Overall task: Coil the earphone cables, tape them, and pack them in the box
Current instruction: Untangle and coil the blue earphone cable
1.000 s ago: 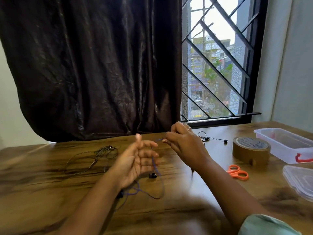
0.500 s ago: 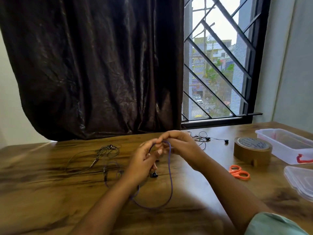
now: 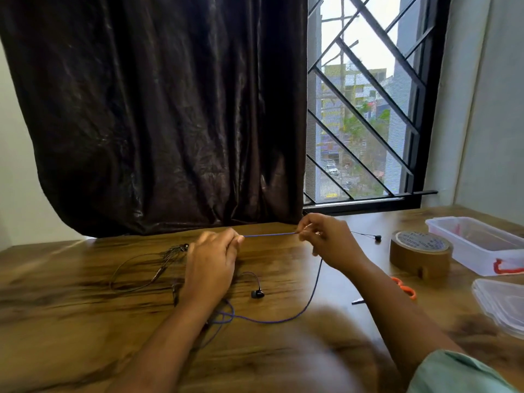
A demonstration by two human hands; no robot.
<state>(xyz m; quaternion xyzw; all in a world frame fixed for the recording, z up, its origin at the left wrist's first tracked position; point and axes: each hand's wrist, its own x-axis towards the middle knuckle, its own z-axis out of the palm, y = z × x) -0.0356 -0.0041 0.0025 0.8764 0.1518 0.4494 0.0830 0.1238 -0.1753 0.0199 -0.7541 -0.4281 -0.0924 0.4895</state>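
The left grip (image 3: 211, 265) pinches the blue earphone cable (image 3: 269, 235) between thumb and fingertips, and the right grip (image 3: 329, 242) pinches the same cable a little further along; the stretch between them runs taut and level above the wooden surface (image 3: 85, 336); from the right grip the cable drops, sweeps in a slack curve and loops beneath the left wrist; its black earbud (image 3: 257, 294) shows just right of that wrist, hanging or resting I cannot tell; a second dark earphone (image 3: 177, 249) lies loose on the left, and a third (image 3: 377, 237) shows beyond the right grip; the brown tape roll (image 3: 419, 253) stands just beside the clear plastic box (image 3: 479, 259); orange scissors (image 3: 405, 289) lie partly hidden behind the right forearm; a clear lid (image 3: 502, 304) lies at the right edge
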